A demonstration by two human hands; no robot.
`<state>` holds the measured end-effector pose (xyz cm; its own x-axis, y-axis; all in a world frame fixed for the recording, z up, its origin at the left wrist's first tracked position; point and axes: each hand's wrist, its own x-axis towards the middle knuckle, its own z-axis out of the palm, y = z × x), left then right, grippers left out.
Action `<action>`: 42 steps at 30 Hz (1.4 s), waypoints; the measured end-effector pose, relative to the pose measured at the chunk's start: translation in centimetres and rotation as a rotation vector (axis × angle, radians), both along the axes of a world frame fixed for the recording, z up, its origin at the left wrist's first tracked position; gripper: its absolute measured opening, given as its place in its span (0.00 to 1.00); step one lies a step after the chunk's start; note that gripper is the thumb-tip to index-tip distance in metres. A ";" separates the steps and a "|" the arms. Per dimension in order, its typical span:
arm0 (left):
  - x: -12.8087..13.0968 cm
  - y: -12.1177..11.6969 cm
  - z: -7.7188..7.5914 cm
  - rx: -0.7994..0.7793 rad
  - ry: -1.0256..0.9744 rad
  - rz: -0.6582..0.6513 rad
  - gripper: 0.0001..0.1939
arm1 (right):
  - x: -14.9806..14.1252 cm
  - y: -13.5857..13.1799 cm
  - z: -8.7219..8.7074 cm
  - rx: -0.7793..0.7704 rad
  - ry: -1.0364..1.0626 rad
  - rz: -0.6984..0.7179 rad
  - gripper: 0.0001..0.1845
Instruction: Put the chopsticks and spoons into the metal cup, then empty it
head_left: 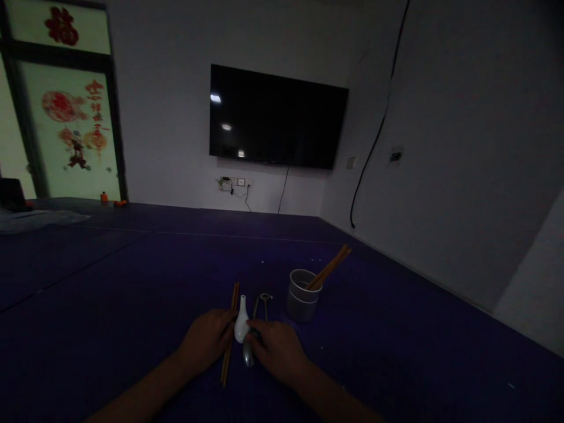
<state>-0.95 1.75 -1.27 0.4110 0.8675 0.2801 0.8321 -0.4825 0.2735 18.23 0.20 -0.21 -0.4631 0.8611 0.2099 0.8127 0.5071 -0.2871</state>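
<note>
Both my hands rest low on a dark blue mat (132, 294). My left hand (207, 343) lies over a pair of wooden chopsticks (234, 298), its fingers curled at a white ceramic spoon (241, 322). My right hand (275, 349) is closed over a metal spoon (248, 354), fingertips touching the white spoon. Another metal utensil (265, 301) lies just beyond. A grey cup (302, 302) stands to the right with two chopsticks (331, 267) leaning in it.
The room is dim. A black television (275, 117) hangs on the far wall above a socket with cables (235, 183). A glazed door with red decorations (73, 123) is at the far left. A white wall (440, 176) runs along the right.
</note>
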 end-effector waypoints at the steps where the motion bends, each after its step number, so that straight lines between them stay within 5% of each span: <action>1: 0.0 0.0 0.1 -0.002 0.002 0.001 0.18 | 0.0 0.0 0.0 0.001 0.001 0.004 0.20; 18: 0.1 -0.7 1.2 -0.006 0.030 -0.002 0.17 | 0.0 -0.7 0.8 0.028 -0.027 0.011 0.20; 42: -0.1 -0.2 0.5 -0.009 0.003 -0.009 0.17 | 0.0 -0.7 0.9 0.026 -0.029 0.005 0.20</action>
<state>-1.01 1.55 -0.75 0.4193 0.8664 0.2713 0.8287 -0.4873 0.2754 18.20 -0.46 0.70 -0.4737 0.8530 0.2191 0.8178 0.5184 -0.2501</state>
